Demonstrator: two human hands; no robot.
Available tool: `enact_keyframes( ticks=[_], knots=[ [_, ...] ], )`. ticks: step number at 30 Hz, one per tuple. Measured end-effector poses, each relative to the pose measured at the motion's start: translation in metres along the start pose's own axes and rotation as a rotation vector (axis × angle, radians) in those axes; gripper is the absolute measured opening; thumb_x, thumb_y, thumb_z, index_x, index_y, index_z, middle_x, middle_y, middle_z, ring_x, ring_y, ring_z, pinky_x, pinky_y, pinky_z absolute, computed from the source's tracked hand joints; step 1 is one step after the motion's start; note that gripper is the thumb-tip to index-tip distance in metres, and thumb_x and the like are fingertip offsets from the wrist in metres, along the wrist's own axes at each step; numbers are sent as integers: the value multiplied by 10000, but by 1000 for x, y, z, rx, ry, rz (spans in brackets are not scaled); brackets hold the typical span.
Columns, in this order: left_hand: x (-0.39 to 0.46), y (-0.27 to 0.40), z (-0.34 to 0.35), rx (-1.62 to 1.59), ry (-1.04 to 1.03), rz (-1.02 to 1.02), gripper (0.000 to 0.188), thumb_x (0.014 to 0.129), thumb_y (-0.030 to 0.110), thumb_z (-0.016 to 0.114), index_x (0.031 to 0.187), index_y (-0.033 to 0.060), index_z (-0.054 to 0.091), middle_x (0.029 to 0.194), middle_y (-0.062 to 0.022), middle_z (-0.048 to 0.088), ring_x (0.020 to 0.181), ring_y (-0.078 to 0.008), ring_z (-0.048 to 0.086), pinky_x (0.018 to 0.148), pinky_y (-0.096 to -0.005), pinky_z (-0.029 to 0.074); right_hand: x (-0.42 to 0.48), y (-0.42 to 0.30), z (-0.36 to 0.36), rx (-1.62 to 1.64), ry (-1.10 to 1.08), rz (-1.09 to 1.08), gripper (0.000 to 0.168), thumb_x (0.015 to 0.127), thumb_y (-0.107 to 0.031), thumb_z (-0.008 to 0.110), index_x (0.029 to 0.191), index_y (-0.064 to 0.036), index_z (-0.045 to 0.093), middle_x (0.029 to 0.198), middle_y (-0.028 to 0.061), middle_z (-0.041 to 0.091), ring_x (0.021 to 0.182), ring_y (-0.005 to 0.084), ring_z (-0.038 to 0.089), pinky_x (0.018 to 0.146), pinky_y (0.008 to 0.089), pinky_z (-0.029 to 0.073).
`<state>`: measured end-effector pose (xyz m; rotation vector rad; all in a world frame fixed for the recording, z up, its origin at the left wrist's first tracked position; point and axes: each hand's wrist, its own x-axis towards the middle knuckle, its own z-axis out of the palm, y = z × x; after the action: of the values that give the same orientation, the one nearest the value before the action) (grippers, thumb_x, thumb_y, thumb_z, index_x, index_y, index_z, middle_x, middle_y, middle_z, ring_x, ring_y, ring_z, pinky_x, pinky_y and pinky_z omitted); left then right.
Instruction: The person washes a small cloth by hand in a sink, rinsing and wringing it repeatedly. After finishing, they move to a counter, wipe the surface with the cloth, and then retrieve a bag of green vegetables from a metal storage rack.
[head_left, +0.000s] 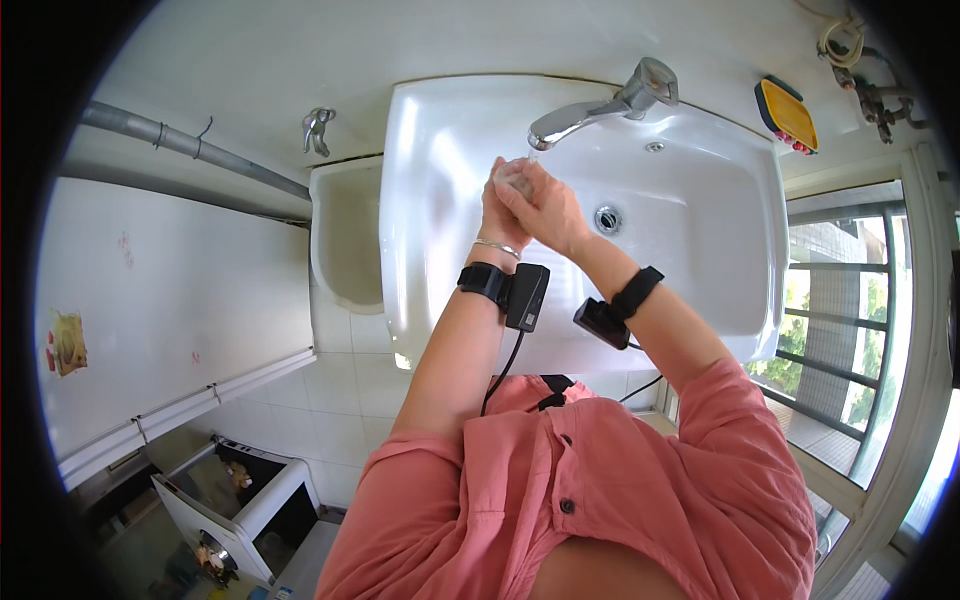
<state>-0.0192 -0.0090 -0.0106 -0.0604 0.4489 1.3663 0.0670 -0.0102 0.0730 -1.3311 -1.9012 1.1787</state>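
My left hand (498, 214) and my right hand (551, 206) are pressed together under the spout of a chrome mixer tap (577, 124). A thin stream of water (533, 155) falls onto them. Between the palms shows something pale and translucent (514, 178); whether it is pooled water, lather or a solid piece cannot be made out. The right thumb lies across the front, and most of the left fingers are hidden. Both hands are over the left part of a white ceramic sink (720, 225), left of its drain (607, 219).
Black strapped devices with cables sit on my left wrist (525, 296) and right forearm (604, 322). Left of the sink are a smaller basin (345, 247), a wall tap (318, 131) and a white panel (187, 270). A yellow soap dish (789, 114) hangs at right, above a window (840, 315).
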Motion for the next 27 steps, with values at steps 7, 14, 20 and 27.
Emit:
enact_keyframes(
  ticks=[7,14,20,27],
  knots=[
    [0,-8,-1,279,198,5,353,918,403,338,980,125,548,885,-29,581,844,-198,580,668,-331,491,11,15,6,-320,89,-177,280,838,-314,509,892,-41,537,817,192,619,714,403,580,650,437,465],
    [12,-10,-47,620,427,331,285,911,256,396,974,29,556,872,-93,588,781,-188,578,637,-315,487,41,21,23,-434,15,116,422,841,-404,460,895,0,570,827,240,607,802,402,584,719,450,470],
    [-34,6,15,946,569,320,332,887,303,513,921,-25,543,835,-63,560,748,-122,517,681,-246,440,55,57,-9,-462,-20,269,515,836,-432,467,911,60,598,897,248,617,875,368,597,788,409,473],
    [-88,32,40,728,167,468,323,823,248,652,987,-8,546,849,-19,554,763,-66,495,677,-210,428,29,55,-44,94,-15,354,425,845,-374,543,992,23,589,827,135,625,778,180,618,699,287,520]
  ],
)
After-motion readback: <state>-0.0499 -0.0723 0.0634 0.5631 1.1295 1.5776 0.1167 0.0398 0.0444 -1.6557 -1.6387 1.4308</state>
